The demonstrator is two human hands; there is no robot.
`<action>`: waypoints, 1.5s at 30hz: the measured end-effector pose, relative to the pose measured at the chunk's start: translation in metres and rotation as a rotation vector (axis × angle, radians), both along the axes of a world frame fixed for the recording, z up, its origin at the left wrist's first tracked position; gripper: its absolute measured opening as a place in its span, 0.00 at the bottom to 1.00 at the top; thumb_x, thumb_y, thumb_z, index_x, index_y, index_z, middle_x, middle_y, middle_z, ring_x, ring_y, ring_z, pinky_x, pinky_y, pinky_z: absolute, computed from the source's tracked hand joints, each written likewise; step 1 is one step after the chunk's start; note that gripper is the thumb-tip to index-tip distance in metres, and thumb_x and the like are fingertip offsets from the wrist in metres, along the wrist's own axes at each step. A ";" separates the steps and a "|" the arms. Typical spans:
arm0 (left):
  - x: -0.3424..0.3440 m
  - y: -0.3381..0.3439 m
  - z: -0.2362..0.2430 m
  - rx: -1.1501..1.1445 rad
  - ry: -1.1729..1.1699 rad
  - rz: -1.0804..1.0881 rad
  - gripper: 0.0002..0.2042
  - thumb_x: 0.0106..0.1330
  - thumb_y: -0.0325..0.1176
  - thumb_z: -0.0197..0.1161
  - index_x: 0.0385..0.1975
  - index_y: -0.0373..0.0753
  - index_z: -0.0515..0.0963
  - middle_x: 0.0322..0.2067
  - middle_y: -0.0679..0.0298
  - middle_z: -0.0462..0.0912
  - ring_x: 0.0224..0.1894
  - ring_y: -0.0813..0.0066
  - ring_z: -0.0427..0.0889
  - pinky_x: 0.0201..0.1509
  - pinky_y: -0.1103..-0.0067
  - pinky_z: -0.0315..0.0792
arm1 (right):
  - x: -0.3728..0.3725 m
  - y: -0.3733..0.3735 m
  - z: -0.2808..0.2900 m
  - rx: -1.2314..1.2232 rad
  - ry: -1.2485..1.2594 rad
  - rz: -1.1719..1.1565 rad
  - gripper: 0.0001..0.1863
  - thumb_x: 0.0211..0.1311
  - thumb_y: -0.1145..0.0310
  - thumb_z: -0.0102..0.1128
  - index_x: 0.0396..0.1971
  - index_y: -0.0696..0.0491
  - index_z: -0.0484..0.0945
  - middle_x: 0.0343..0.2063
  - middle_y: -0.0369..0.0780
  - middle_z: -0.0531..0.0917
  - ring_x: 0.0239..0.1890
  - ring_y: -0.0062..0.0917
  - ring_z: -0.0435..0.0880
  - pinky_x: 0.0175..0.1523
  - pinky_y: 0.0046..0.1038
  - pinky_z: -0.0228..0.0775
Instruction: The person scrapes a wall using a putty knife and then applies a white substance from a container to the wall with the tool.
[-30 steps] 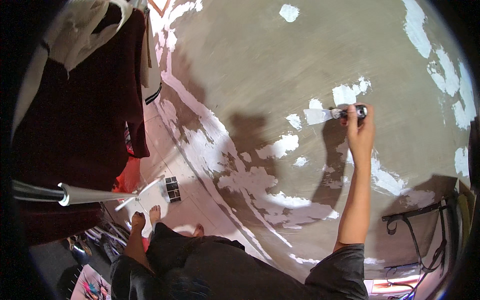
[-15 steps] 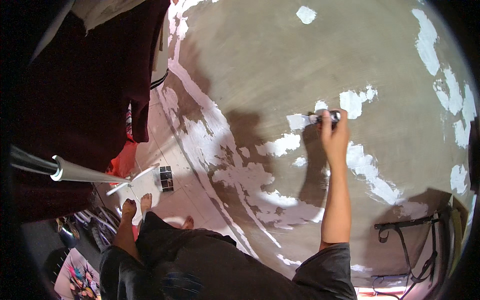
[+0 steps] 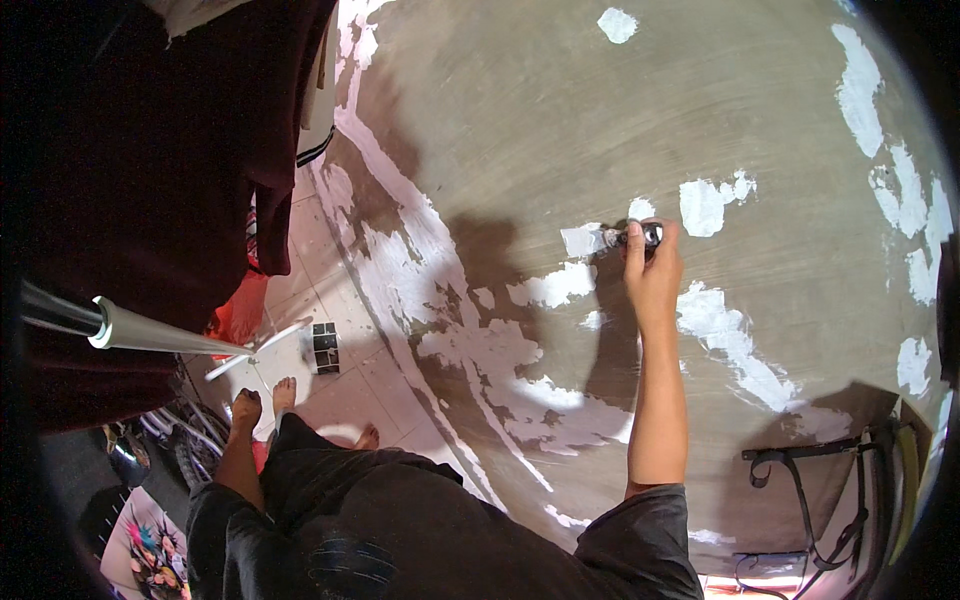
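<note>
My right hand point(image 3: 655, 268) is raised to a grey-brown wall point(image 3: 560, 110), its fingers wrapped round the dark handle of a putty knife point(image 3: 610, 238). The knife's blade points left and lies against the wall, with white filler point(image 3: 582, 240) at it. Irregular white filler patches point(image 3: 703, 207) surround the hand, above and below it. My left hand point(image 3: 246, 408) hangs low at my left side with its fingers curled in. Whatever it may hold is too small and dark to make out.
At left hangs a dark red curtain point(image 3: 150, 190), beside a metal pole point(image 3: 175, 338). A black gridded square point(image 3: 325, 347) lies on the tiled floor point(image 3: 355, 395) near my feet. Black scrolled metalwork point(image 3: 800, 470) stands by the wall at lower right.
My right hand and the putty knife have moved slightly left along the wall. The whole view has shifted a little. My left hand stays low at my side.
</note>
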State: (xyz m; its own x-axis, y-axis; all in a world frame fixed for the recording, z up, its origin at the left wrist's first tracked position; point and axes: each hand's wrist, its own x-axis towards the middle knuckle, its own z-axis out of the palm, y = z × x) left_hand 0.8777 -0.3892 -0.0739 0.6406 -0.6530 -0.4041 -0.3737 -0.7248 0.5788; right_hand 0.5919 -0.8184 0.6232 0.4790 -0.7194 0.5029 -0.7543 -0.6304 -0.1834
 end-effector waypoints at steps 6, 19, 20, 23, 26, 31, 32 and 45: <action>0.000 -0.007 0.038 0.063 -0.070 0.026 0.16 0.65 0.42 0.54 0.31 0.32 0.76 0.30 0.43 0.82 0.37 0.42 0.81 0.43 0.57 0.75 | -0.031 0.014 0.065 -0.066 -0.132 0.002 0.12 0.70 0.63 0.54 0.41 0.57 0.70 0.26 0.38 0.79 0.26 0.18 0.77 0.31 0.21 0.69; 0.015 0.007 0.005 0.023 -0.111 -0.114 0.17 0.66 0.42 0.52 0.32 0.30 0.76 0.33 0.40 0.81 0.40 0.40 0.80 0.46 0.57 0.74 | -0.034 0.009 0.000 -0.025 -0.108 -0.005 0.12 0.68 0.62 0.56 0.40 0.56 0.72 0.23 0.42 0.80 0.24 0.25 0.79 0.30 0.26 0.69; 0.020 0.015 0.003 0.013 -0.122 -0.118 0.17 0.66 0.42 0.52 0.32 0.30 0.75 0.33 0.40 0.81 0.40 0.40 0.80 0.45 0.56 0.74 | -0.037 0.013 0.007 -0.053 -0.099 0.001 0.13 0.68 0.62 0.56 0.40 0.56 0.72 0.23 0.42 0.80 0.24 0.24 0.79 0.30 0.25 0.69; 0.006 0.005 0.010 0.063 -0.049 -0.069 0.17 0.66 0.42 0.52 0.31 0.30 0.75 0.33 0.40 0.81 0.39 0.39 0.80 0.44 0.56 0.74 | -0.049 0.029 0.036 -0.048 -0.116 -0.038 0.11 0.70 0.64 0.54 0.40 0.58 0.69 0.25 0.37 0.79 0.24 0.17 0.77 0.30 0.20 0.70; -0.007 0.005 0.006 0.091 0.087 0.055 0.17 0.66 0.42 0.52 0.31 0.30 0.75 0.32 0.40 0.81 0.39 0.39 0.80 0.44 0.55 0.74 | -0.049 0.037 0.041 -0.048 -0.116 -0.048 0.11 0.70 0.65 0.53 0.41 0.58 0.69 0.27 0.38 0.81 0.25 0.17 0.77 0.31 0.20 0.71; 0.010 0.031 -0.029 0.005 -0.166 -0.201 0.16 0.66 0.41 0.53 0.31 0.31 0.75 0.32 0.40 0.81 0.39 0.39 0.80 0.44 0.55 0.74 | -0.050 0.025 0.005 -0.061 -0.149 -0.006 0.12 0.69 0.64 0.55 0.41 0.58 0.70 0.22 0.39 0.79 0.23 0.20 0.78 0.28 0.22 0.68; 0.012 0.030 -0.030 -0.016 -0.151 -0.210 0.15 0.66 0.40 0.54 0.31 0.31 0.75 0.31 0.40 0.81 0.39 0.40 0.81 0.44 0.55 0.74 | -0.049 0.024 0.000 -0.058 -0.149 0.001 0.11 0.69 0.65 0.55 0.41 0.58 0.70 0.21 0.39 0.79 0.23 0.20 0.78 0.27 0.22 0.68; 0.009 0.032 -0.032 0.044 -0.162 -0.192 0.15 0.65 0.39 0.53 0.31 0.30 0.76 0.30 0.39 0.81 0.38 0.40 0.81 0.43 0.56 0.75 | -0.026 0.033 -0.044 0.003 -0.040 -0.056 0.13 0.68 0.64 0.56 0.42 0.57 0.70 0.24 0.47 0.81 0.25 0.35 0.81 0.32 0.32 0.72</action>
